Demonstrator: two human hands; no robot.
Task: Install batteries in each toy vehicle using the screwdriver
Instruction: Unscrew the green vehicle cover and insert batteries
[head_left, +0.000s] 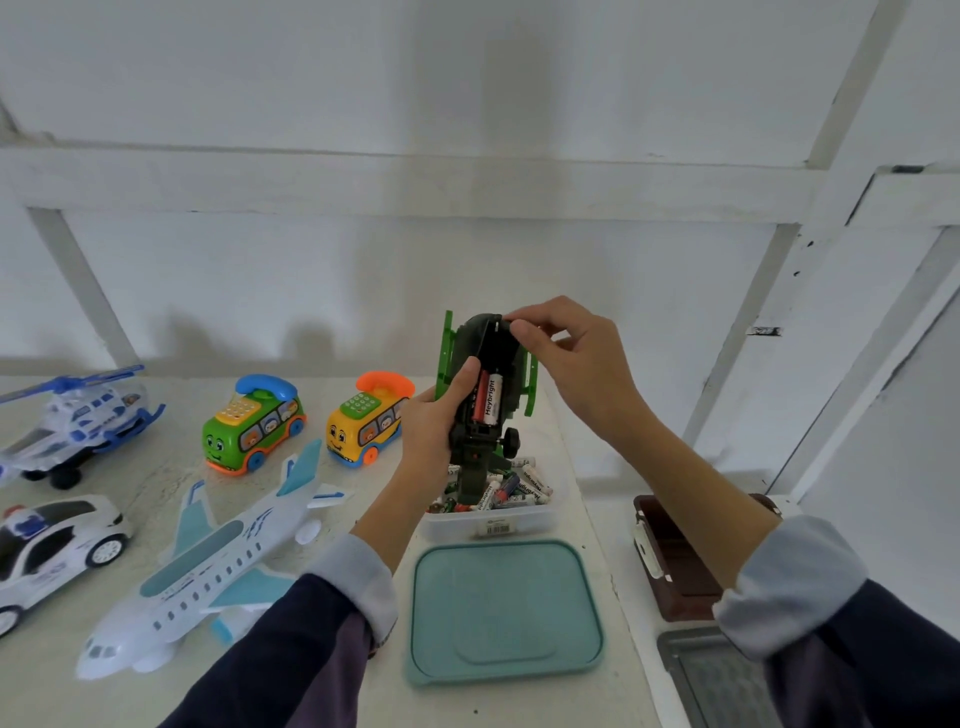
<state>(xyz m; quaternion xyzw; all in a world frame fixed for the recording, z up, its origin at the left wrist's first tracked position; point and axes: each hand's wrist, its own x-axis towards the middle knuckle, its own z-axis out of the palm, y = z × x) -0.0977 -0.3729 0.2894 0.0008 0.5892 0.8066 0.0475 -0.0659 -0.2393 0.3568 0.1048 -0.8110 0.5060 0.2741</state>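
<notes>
A pale speckled tabletop (374, 691) stands against a white panelled wall (467, 270). On its left lie a long white toy airplane with teal wings (208, 566), a white and blue toy helicopter (78, 415) and a white toy police car (52, 545). Behind the airplane stand a green toy bus topped by a blue telephone handset (254, 421) and a yellow toy bus with an orange handset (366, 415). A flat teal plastic lid (504, 608) lies near the front edge, just before a clear plastic tub (493, 519) full of loose batteries (524, 486). A brown case (675, 561) sits at the right.

Above the tub, the left hand (431, 431) grips a dark green toy vehicle with bright green rails (485, 384), held upright with its underside toward the camera. Its open compartment shows a white battery (491, 400) seated inside. The right hand (566, 358) pinches the vehicle's top end with curled fingertips.
</notes>
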